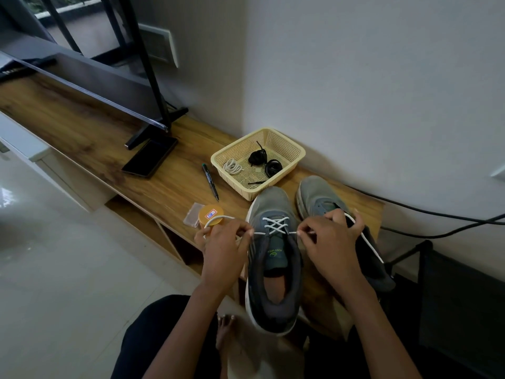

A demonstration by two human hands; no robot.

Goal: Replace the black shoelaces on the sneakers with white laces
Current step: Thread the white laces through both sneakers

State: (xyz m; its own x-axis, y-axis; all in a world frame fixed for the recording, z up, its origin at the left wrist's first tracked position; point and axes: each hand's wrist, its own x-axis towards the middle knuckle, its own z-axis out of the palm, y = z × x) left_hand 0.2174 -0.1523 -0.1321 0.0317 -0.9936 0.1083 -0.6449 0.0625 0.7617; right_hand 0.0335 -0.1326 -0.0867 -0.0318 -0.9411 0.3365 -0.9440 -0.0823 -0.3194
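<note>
Head view: a grey knit sneaker with a white rubber sole and a dark padded collar lies lengthwise at the 6 o'clock edge of a wood-grain shelf, toe pointing to 12 o'clock. A round white lace crosses its lower eyelets in two neat X shapes, with a straight bar just below them.

The left hand sits at the shoe's 9 o'clock, fingers curled, thumb and forefinger pinching the lace where it leaves the eyelet; the slack arcs back over a squat round tub with an orange lid. The right hand, at 3 o'clock, is curled the same way and pinches the other end, which runs over its knuckles and trails down across a second sneaker, grey and scuffed at the toe, lying alongside.

At 12 o'clock from the shoes stands a cream plastic basket, rectangular with perforated mesh walls. Inside lie two bundled black laces and a coiled white lace.

At 10 o'clock a slim dark pen lies on the wood, with a small clear packet beside the tub. Farther along at 10 o'clock rest a flat glossy black phone and a thin dark screen on angular feet. Black cables run along the wall at 3 o'clock.
</note>
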